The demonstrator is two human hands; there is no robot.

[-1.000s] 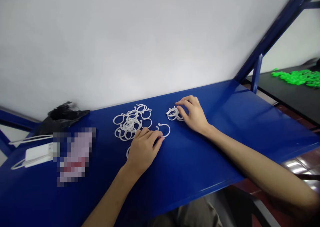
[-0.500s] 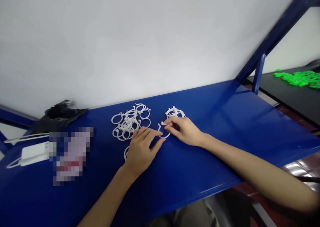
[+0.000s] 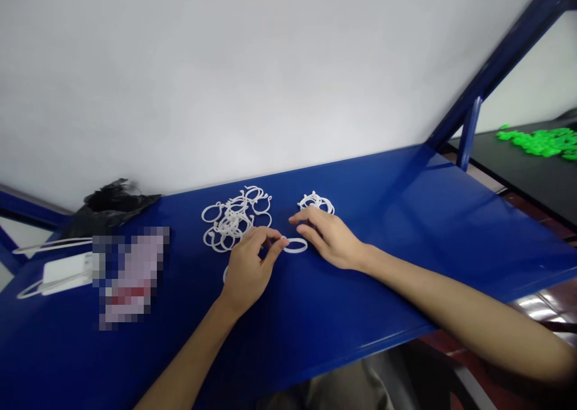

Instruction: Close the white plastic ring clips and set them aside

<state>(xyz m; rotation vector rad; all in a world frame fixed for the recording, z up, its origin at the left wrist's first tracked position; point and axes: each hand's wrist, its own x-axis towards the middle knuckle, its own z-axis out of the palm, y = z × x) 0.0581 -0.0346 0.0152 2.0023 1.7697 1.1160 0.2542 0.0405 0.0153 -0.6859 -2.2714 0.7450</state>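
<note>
Pinched between the thumb and forefinger of my left hand is a white plastic ring, which looks closed and is held by its left end just above the blue table. My right hand is just to the right of that ring, fingers stretched and apart, holding nothing. Beyond my right fingers lies a small heap of white rings. A larger tangled pile of similar rings, some with open ends, spreads past my left hand. One more ring is partly hidden behind my left wrist.
The blue table meets a pale wall at the back. At the left are a black plastic bag, a white box-like device with a cable and a pixelated pinkish item. Green pieces lie on a black table at the right.
The ring between my hands had its ends apart and now looks closed. My right hand has let go of it; my left hand now pinches its left end.
</note>
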